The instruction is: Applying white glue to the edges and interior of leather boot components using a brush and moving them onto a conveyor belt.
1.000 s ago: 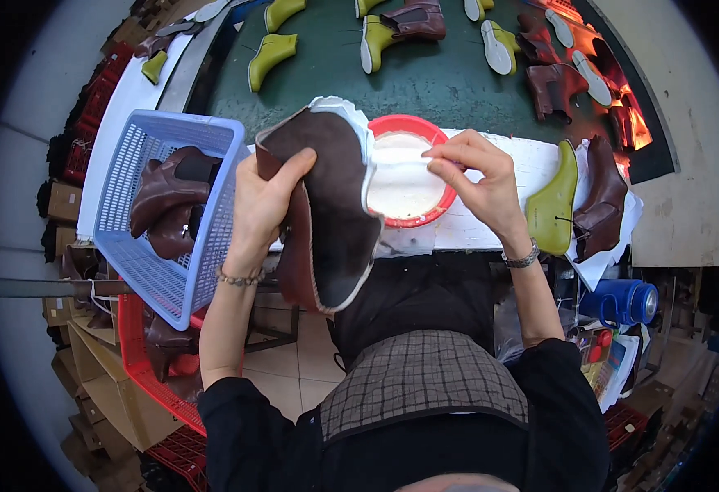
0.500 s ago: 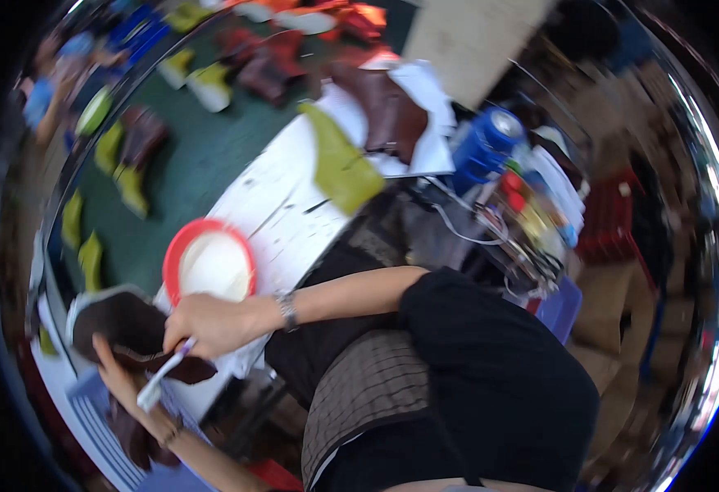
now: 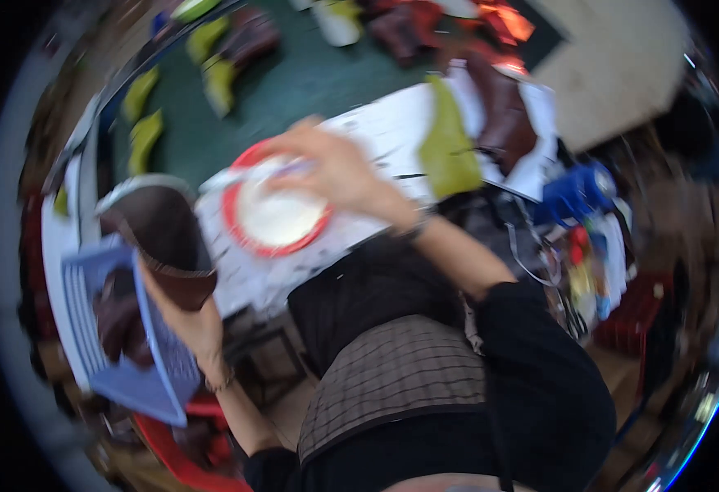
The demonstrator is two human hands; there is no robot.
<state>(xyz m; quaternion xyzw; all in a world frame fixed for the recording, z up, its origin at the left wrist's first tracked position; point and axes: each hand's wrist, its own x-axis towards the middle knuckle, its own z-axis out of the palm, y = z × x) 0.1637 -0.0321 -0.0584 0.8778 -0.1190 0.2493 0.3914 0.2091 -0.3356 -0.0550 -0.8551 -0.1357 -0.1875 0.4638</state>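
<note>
Head view (blurred): left hand (image 3: pixel 186 321) grips brown shoe upper (image 3: pixel 163 242); right hand (image 3: pixel 335 168) pinches brush (image 3: pixel 249 174)

Blurred view, round red-rimmed bowl of white paste (image 3: pixel 273 220) on the paper-covered worktop (image 3: pixel 376 135) under the right hand (image 3: pixel 335 168), brown leather boot upper (image 3: pixel 171 246) and blue plastic basket (image 3: pixel 142 361) crowding its left, yellow-green shoe last (image 3: pixel 445 143) blocking its right, bare paper strip between bowl and last.
</note>
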